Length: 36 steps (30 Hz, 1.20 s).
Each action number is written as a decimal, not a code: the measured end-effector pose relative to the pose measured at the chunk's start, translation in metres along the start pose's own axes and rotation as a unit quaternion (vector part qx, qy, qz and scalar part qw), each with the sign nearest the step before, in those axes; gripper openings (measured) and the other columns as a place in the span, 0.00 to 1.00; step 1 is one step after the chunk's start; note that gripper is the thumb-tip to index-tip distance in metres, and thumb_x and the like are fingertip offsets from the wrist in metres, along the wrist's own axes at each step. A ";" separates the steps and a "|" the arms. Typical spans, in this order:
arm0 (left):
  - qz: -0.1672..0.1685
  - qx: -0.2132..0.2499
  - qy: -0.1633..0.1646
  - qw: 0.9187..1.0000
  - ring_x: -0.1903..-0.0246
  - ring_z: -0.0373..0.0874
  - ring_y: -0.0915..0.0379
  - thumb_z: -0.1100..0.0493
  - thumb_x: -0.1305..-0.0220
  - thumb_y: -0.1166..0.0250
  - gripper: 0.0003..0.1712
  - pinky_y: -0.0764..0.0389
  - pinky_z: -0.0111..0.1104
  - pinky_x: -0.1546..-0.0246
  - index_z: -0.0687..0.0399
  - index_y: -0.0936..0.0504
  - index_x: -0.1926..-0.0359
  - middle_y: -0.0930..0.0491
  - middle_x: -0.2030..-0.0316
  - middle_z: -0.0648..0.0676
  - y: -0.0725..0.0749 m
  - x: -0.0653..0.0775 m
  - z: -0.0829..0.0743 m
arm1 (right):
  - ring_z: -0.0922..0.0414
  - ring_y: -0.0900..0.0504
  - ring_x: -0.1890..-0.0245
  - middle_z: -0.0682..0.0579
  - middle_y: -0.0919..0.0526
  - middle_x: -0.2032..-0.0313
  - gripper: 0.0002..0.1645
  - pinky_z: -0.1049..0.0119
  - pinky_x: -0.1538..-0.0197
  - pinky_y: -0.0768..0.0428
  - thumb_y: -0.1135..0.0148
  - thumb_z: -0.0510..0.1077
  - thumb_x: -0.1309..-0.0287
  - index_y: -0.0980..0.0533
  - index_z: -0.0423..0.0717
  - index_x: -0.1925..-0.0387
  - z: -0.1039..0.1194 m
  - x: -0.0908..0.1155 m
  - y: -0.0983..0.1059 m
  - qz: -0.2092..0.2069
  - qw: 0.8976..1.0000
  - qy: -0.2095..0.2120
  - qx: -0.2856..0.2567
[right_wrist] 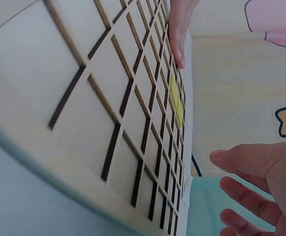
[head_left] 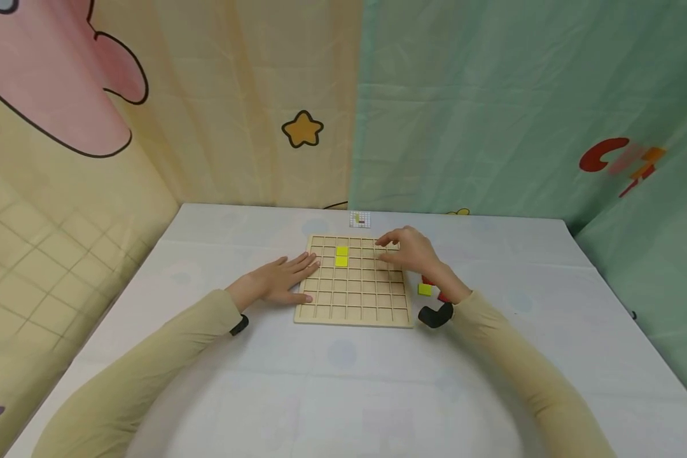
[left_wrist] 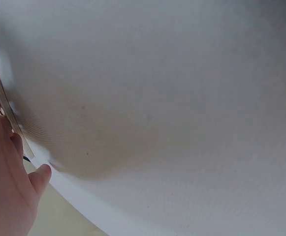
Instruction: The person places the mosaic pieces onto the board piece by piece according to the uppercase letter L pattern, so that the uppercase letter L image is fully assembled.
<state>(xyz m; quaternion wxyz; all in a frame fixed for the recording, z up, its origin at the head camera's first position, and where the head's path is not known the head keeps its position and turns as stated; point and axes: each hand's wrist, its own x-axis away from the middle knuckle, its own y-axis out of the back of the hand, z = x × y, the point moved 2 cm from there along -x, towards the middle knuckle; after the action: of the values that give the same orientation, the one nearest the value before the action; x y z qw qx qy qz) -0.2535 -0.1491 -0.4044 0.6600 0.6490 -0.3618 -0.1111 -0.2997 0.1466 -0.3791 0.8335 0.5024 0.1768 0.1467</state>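
Toward the far edge of the tabletop (head_left: 343,388) lies a grid board (head_left: 355,286), the left hand (head_left: 277,280) resting spread-fingered on its left edge, the right hand (head_left: 415,250) hovering, thumb and fingers parted, over its far right corner. Two yellow tiles (head_left: 341,261) sit in adjoining cells between the hands, nearer the left one. Beside the board's right edge, near the right forearm (head_left: 453,284), lie a loose yellow tile (head_left: 425,289) and partly hidden red pieces (head_left: 427,280)

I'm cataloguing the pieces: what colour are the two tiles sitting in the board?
The two tiles are bright yellow, best seen in the head view.
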 end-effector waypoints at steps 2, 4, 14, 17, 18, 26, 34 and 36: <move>-0.001 0.002 0.000 1.000 0.24 0.52 0.69 0.32 0.33 0.52 0.49 0.55 0.56 0.28 0.51 0.60 0.23 0.65 0.23 0.56 0.000 0.000 0.000 | 0.48 0.23 0.54 0.48 0.14 0.57 0.18 0.53 0.56 0.22 0.31 0.46 0.47 0.16 0.47 0.54 -0.008 0.006 0.004 -0.007 1.000 -0.010 0.000; 0.000 0.002 0.001 1.000 0.24 0.52 0.69 0.31 0.33 0.53 0.49 0.55 0.56 0.28 0.51 0.61 0.23 0.65 0.23 0.56 -0.001 0.000 0.001 | 0.47 0.25 0.53 0.47 0.15 0.56 0.18 0.52 0.54 0.23 0.31 0.47 0.47 0.16 0.46 0.54 -0.016 0.011 0.007 -0.012 1.000 -0.019 -0.001; -0.001 -0.013 -0.004 1.000 0.24 0.51 0.69 0.31 0.33 0.53 0.50 0.55 0.55 0.28 0.50 0.62 0.23 0.65 0.23 0.55 0.000 -0.005 0.001 | 0.44 0.25 0.50 0.43 0.14 0.55 0.17 0.48 0.50 0.24 0.33 0.46 0.45 0.17 0.44 0.54 -0.056 0.037 0.021 -0.015 0.998 -0.054 -0.019; 0.004 -0.012 -0.001 1.000 0.24 0.51 0.69 0.30 0.33 0.53 0.50 0.55 0.55 0.28 0.50 0.62 0.23 0.66 0.23 0.55 0.000 -0.004 0.001 | 0.43 0.23 0.50 0.42 0.14 0.55 0.18 0.47 0.47 0.24 0.32 0.45 0.45 0.17 0.42 0.53 -0.065 0.042 0.019 -0.004 0.998 -0.064 -0.027; 0.005 -0.012 0.000 1.000 0.24 0.51 0.70 0.31 0.33 0.53 0.50 0.55 0.55 0.28 0.50 0.62 0.23 0.66 0.23 0.55 0.000 -0.004 0.001 | 0.43 0.23 0.50 0.41 0.14 0.55 0.19 0.47 0.46 0.25 0.31 0.45 0.46 0.18 0.41 0.53 -0.067 0.043 0.019 0.000 0.997 -0.066 -0.031; 0.006 -0.013 0.005 1.000 0.24 0.50 0.70 0.30 0.33 0.54 0.50 0.56 0.55 0.27 0.50 0.62 0.23 0.66 0.23 0.54 0.000 -0.002 0.001 | 0.46 0.21 0.52 0.41 0.15 0.56 0.22 0.48 0.47 0.24 0.29 0.47 0.49 0.18 0.39 0.53 -0.078 0.047 0.008 0.026 0.996 -0.081 -0.039; 0.009 -0.013 0.011 1.000 0.24 0.50 0.70 0.30 0.33 0.54 0.50 0.56 0.54 0.27 0.49 0.62 0.23 0.66 0.23 0.54 -0.001 -0.002 0.001 | 0.47 0.21 0.54 0.41 0.15 0.55 0.23 0.50 0.48 0.22 0.30 0.46 0.48 0.19 0.38 0.52 -0.077 0.046 0.005 0.029 0.996 -0.084 -0.030; 0.009 -0.012 0.012 1.000 0.24 0.50 0.70 0.30 0.33 0.54 0.50 0.56 0.54 0.27 0.49 0.62 0.23 0.66 0.23 0.54 -0.001 -0.001 0.001 | 0.47 0.21 0.54 0.41 0.15 0.56 0.23 0.50 0.48 0.22 0.30 0.46 0.48 0.18 0.38 0.52 -0.077 0.046 0.006 0.030 0.996 -0.081 -0.031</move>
<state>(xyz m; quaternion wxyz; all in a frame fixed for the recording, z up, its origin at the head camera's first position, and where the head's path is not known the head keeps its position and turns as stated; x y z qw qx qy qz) -0.2547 -0.1488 -0.4055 0.6727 0.6392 -0.3585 -0.1015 -0.2932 0.2289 -0.4143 0.8554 0.4919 0.0890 0.1356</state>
